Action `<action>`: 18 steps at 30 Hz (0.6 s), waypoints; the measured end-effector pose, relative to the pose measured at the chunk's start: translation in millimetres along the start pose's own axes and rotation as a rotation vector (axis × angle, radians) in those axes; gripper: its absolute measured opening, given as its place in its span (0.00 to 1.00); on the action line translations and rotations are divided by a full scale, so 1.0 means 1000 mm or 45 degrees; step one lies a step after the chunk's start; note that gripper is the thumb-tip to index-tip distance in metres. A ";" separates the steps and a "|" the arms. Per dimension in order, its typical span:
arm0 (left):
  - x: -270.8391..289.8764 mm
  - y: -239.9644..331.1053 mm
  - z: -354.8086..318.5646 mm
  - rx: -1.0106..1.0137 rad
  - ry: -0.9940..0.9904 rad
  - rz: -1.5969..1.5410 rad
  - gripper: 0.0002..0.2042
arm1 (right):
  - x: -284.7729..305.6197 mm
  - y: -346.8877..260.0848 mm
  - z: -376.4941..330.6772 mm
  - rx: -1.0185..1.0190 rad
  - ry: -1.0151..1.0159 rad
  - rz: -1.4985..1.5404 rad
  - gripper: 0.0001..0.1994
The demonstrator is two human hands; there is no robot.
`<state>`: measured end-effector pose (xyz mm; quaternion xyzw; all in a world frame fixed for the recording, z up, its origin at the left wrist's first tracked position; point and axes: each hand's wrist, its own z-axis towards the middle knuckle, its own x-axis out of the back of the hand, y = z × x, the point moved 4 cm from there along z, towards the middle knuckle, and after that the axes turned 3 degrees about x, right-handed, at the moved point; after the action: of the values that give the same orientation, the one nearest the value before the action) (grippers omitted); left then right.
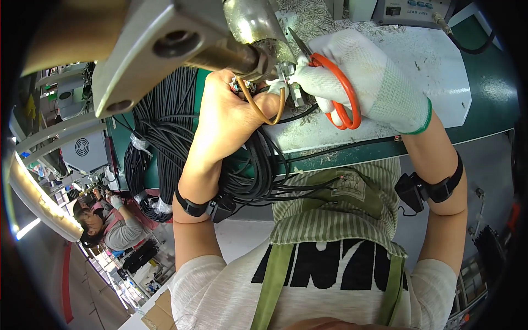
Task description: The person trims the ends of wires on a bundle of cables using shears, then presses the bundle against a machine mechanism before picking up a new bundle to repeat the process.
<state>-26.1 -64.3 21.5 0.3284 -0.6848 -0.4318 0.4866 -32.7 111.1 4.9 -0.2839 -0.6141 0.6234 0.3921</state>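
My right hand (368,71), in a white knitted glove with a green cuff, holds red-handled scissors (352,93), their dark blades pointing up and left. Its thumb and fingers come together at a small metal connector (286,71). Close against that connector is my bare left hand (228,118), closed, with a pale covering on a fingertip. A black cable (305,114) runs out from under its thumb, and bits of coloured wire (236,85) show by the palm. The metal arm above hides part of these fingers. Just below the connector stands a small metal block (297,96).
A metal machine arm (181,44) with a brown curved tube (280,107) hangs over the left hand. Behind is a shiny metal nozzle (250,22). Clippings litter the white board (440,82). Bundled black cables (165,115) lie left. A grey control box (412,11) stands behind; a co-worker (118,225) sits far left.
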 end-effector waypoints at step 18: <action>-0.020 0.017 0.059 0.183 -0.046 0.224 0.10 | 0.061 0.017 0.019 0.291 0.028 -0.299 0.12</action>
<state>-76.2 -23.7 20.0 0.2932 -0.7488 -0.3429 0.4855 -83.8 152.9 -2.5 -0.1704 -0.5638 0.6359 0.4987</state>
